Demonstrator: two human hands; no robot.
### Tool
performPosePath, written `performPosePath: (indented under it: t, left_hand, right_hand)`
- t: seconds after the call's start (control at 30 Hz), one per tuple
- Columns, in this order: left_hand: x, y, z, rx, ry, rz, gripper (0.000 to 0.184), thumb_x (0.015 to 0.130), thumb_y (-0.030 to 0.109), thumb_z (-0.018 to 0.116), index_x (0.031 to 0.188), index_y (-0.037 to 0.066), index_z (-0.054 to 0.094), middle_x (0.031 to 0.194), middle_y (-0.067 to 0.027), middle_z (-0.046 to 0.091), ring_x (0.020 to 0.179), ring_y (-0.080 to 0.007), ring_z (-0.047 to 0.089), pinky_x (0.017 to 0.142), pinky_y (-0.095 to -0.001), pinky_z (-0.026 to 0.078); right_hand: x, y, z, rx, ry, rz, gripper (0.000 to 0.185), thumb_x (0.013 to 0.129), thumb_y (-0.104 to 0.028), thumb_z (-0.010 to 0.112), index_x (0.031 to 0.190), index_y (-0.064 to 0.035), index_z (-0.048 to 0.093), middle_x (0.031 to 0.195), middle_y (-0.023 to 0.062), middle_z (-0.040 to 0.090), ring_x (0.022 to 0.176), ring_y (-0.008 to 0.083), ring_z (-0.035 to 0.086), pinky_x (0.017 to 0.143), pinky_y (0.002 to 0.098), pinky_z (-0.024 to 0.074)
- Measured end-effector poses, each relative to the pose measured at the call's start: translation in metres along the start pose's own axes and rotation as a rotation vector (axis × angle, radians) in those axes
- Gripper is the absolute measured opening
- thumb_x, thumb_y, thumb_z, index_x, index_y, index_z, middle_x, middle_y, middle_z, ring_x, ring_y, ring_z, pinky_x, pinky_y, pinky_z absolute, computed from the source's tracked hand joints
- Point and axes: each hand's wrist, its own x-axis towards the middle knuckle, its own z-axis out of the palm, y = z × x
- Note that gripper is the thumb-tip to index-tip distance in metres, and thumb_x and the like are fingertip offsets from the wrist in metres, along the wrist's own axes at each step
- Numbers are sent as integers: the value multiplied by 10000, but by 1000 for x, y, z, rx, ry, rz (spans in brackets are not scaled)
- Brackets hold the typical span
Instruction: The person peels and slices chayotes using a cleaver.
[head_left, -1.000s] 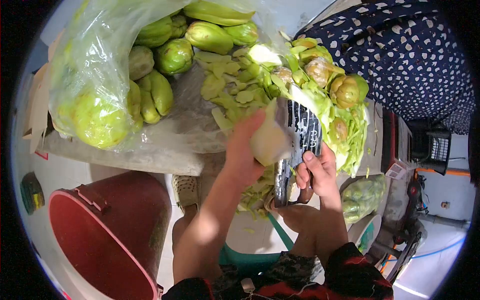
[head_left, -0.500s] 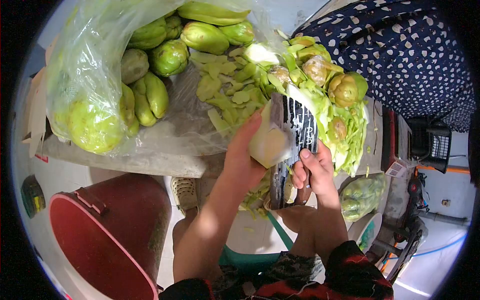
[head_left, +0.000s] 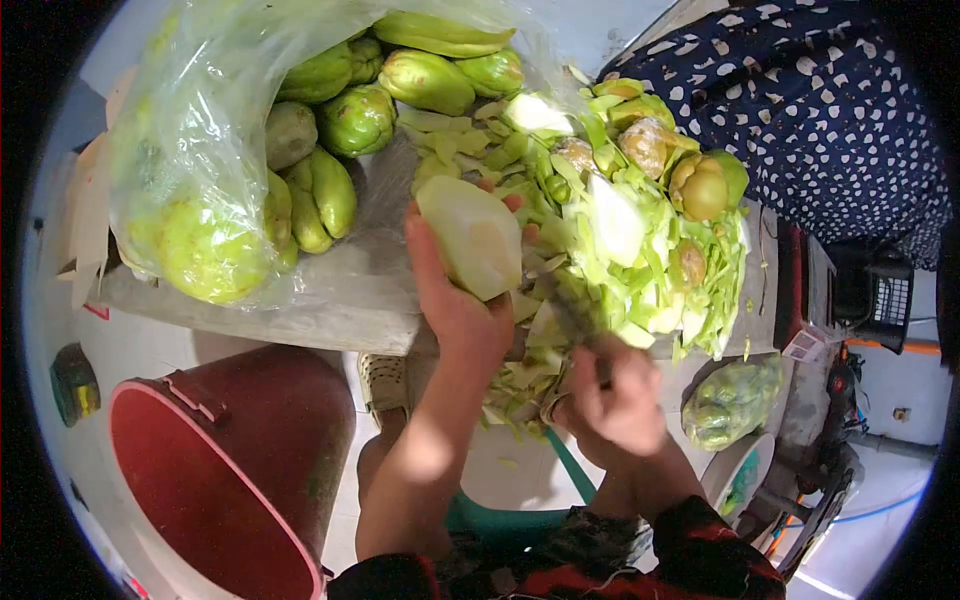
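My left hand (head_left: 460,305) is closed around a pale, peeled chayote (head_left: 470,235), its cut side facing up. My right hand (head_left: 622,398), smeared by motion, is wrapped round the handle of a broad knife. The knife blade (head_left: 572,312) shows nearly edge-on and blurred, apart from the chayote. Just beyond both hands lies a heap of green peelings (head_left: 665,270), with white slices and browned chayote pieces (head_left: 700,187) in it.
Whole green chayotes (head_left: 428,82) sit in a clear plastic bag (head_left: 200,150) at the left. A large red bin (head_left: 270,430) stands below. A bagged bundle of chayotes (head_left: 735,400) lies at the right. Opposite is a person in spotted dark cloth (head_left: 780,110).
The knife has come away from the chayote and turned from broadside to nearly edge-on. My right hand has moved down; my left has tilted the chayote so its peeled face shows.
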Motion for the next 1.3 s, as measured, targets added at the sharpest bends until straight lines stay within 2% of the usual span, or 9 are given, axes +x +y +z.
performPosePath:
  t: [0.03, 0.1, 0.17, 0.33, 0.7, 1.0, 1.07, 1.2, 1.3]
  left_hand:
    - [0, -1, -2, 34, -7, 53, 598, 949, 580, 360, 1279, 98, 486, 1168, -149, 596, 1049, -361, 598, 810, -507, 533]
    - [-1, -3, -9, 68, -14, 100, 596, 950, 578, 361, 1284, 99, 482, 1175, -153, 592, 1050, -363, 597, 798, -503, 542]
    - [2, -6, -19, 37, -107, 168, 560, 974, 492, 380, 1337, 65, 359, 1196, -148, 545, 1030, -278, 592, 817, -403, 534]
    - [2, -2, -16, -1, -100, 224, 553, 974, 485, 385, 1316, 51, 404, 1190, -149, 545, 1022, -266, 593, 819, -401, 533]
    - [-15, -12, -1, 143, -8, 213, 557, 998, 491, 347, 1296, 27, 424, 1185, -130, 548, 1035, -238, 588, 834, -354, 518]
    - [-13, -12, -3, 163, -155, 195, 544, 993, 498, 364, 1271, 35, 432, 1156, -140, 559, 969, -222, 606, 751, -327, 537]
    - [-14, -7, -5, 310, -182, 162, 558, 969, 528, 368, 1325, 102, 421, 1184, -135, 553, 1032, -326, 579, 791, -461, 534]
    - [-9, -1, -6, 334, -218, 84, 585, 964, 535, 355, 1329, 80, 414, 1163, -146, 563, 1009, -313, 593, 780, -445, 536]
    - [-6, 2, -4, 340, -314, 89, 615, 957, 545, 352, 1312, 49, 427, 1148, -152, 576, 1021, -295, 592, 811, -413, 527]
  right_hand:
    - [0, -7, 6, -48, 2, -116, 84, 822, -19, 600, 836, 15, 524, 720, 156, 566, 542, 294, 567, 487, 387, 466]
    - [-1, -19, 9, 23, -211, -7, 113, 755, -15, 610, 799, 2, 507, 690, 123, 512, 549, 302, 554, 476, 408, 456]
    - [-2, -24, 14, 37, -209, -15, 117, 735, -13, 604, 800, -7, 507, 673, 118, 481, 543, 302, 545, 474, 412, 453]
    - [1, -28, 17, 52, -199, -48, 136, 702, -6, 588, 798, -34, 496, 669, 116, 452, 539, 297, 538, 465, 415, 443]
    - [10, -33, 27, -48, -171, 97, 225, 722, -53, 632, 900, -8, 501, 770, 162, 529, 638, 370, 555, 557, 445, 467]
    - [18, -39, 17, 12, -186, 173, 152, 782, -10, 581, 855, -38, 450, 718, 166, 500, 574, 374, 576, 498, 472, 457]
    - [25, -39, 10, 107, -166, 190, 132, 802, -5, 576, 860, -29, 460, 704, 172, 499, 571, 372, 576, 483, 468, 442]
    - [33, -29, -9, 276, -163, 240, 85, 854, -29, 580, 895, -4, 510, 670, 183, 497, 550, 382, 551, 485, 452, 421]
    - [36, -13, -20, 407, -198, 384, 183, 854, -11, 580, 1029, 33, 546, 672, 161, 546, 503, 287, 533, 485, 367, 424]
